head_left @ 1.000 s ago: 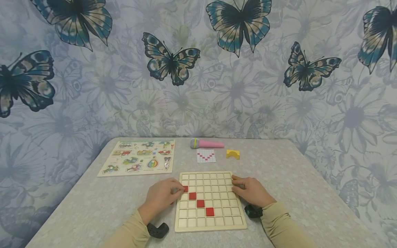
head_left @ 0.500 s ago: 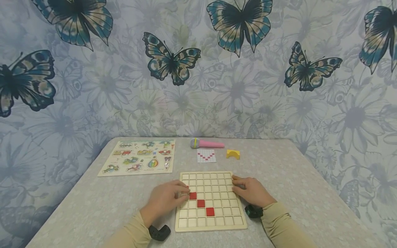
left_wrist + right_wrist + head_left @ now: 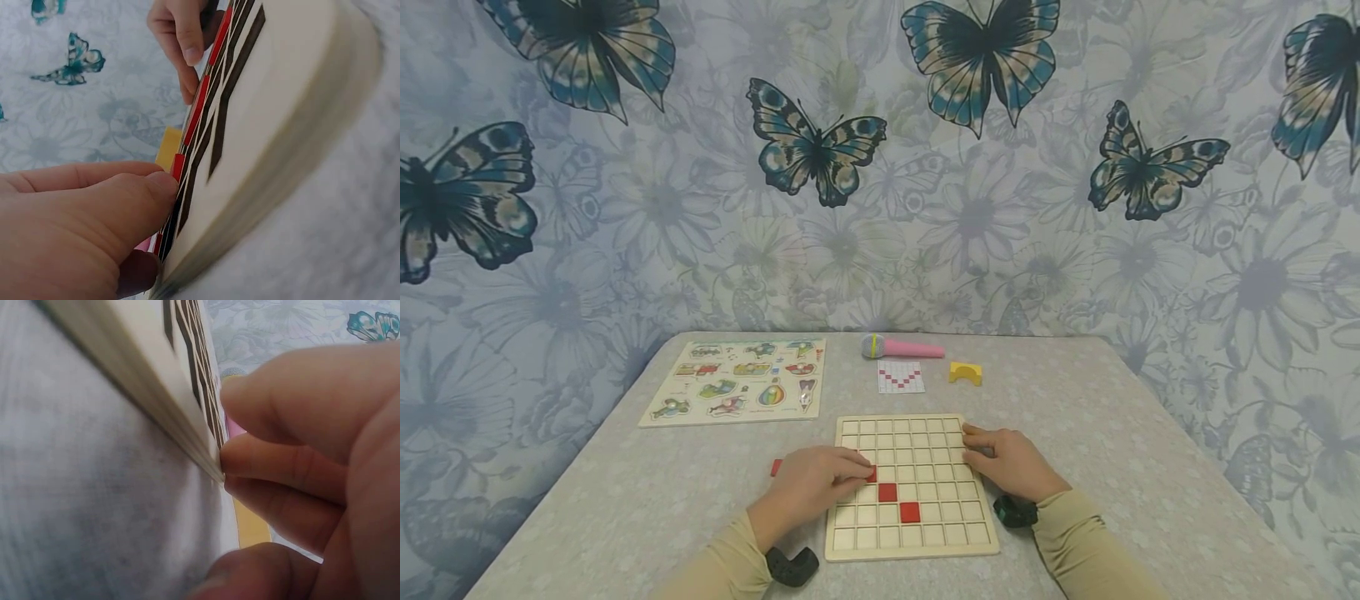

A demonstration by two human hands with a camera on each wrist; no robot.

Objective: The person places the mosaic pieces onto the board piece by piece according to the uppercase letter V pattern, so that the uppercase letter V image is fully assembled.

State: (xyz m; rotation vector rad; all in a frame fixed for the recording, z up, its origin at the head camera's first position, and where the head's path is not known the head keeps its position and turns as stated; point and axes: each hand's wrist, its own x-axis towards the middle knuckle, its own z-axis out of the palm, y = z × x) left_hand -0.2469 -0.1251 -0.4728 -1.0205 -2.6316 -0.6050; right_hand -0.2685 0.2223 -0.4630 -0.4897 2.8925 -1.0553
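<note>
Head view shows two tan-sleeved forearms slanting inward from the bottom edge, a dark wrist device (image 3: pixel 793 568) under the left and another at the right wrist. Between them lies the grid board (image 3: pixel 913 554), flat on the desk (image 3: pixel 587 517), with one red square (image 3: pixel 910 512) nearest and a second tile (image 3: pixel 887 492) diagonally beyond. The left hand (image 3: pixel 812 482) reaches over the board's left edge, back upward, fingers extended, thumb and index tips close together at a third tile (image 3: pixel 872 475); whether that grip pinches it, one cannot tell. The right hand (image 3: pixel 1015 462) rests at the board's right edge, thumb and index apart, fingertips touching the rim. Just beyond the left hand, a loose red piece (image 3: pixel 776 467) pokes out. Farther back stand the picture puzzle (image 3: pixel 737 385), a patterned card (image 3: pixel 901 377), a yellow arch block (image 3: pixel 966 373) and a pink microphone (image 3: pixel 913 348), before butterfly wallpaper (image 3: pixel 1000 250).
</note>
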